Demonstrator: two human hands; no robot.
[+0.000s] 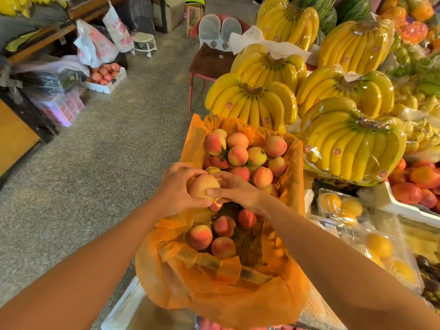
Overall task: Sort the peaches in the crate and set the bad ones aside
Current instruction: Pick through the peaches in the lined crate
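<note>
A crate lined with orange paper [238,296] stands in front of me and holds several pink-and-yellow peaches [238,156], heaped at its far end and sparser near me. Both hands hold one pale yellow-pink peach [202,186] above the crate's left middle. My left hand [176,189] cups it from the left with curled fingers. My right hand [235,189] grips it from the right, thumb across its front. A second small peach [215,206] peeks out just under the hands; I cannot tell which hand holds it.
Wrapped banana bunches [352,144] crowd the stall right of the crate. Clear packs of yellow fruit [340,208] and a white tray of red fruit [409,194] lie further right. Across the speckled floor sit a white box of peaches [106,75] and a red chair [209,65].
</note>
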